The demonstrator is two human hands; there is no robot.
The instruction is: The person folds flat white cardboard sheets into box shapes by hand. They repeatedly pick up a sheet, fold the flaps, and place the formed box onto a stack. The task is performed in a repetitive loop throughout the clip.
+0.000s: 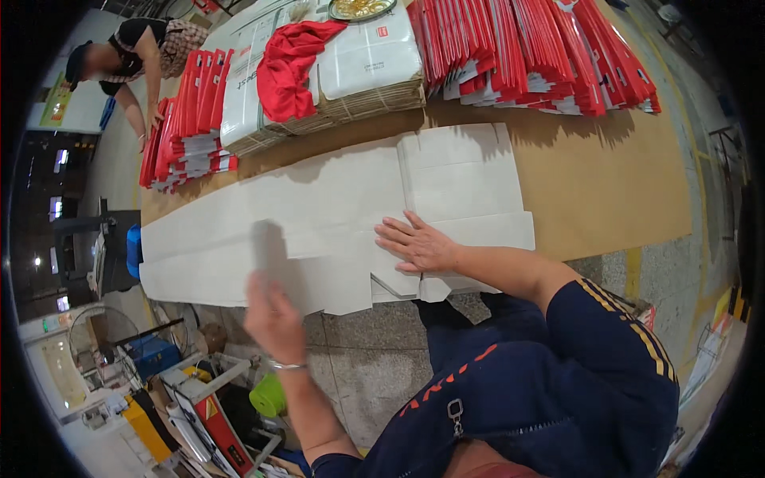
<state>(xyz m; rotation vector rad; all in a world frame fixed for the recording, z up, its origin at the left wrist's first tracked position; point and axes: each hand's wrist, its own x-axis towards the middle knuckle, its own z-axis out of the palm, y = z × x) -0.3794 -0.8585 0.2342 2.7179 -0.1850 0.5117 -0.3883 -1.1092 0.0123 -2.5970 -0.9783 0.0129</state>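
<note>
A long flat white cardboard sheet (pixel 319 207), die-cut with flaps, lies across the brown table (pixel 606 183). My right hand (pixel 418 243) presses flat on it near its front edge, fingers spread. My left hand (pixel 272 317) hovers at the sheet's near edge, blurred, fingers apart, touching or just off a front flap; it holds nothing that I can see. A bracelet circles that wrist.
Rows of red and white flat boxes (pixel 542 52) line the table's far side, and another red stack (pixel 187 127) sits at the left. A red cloth (pixel 288 64) lies on bundled white cartons (pixel 366 64). Another person (pixel 139 52) bends at the far left. A fan (pixel 100 334) and tools stand on the floor.
</note>
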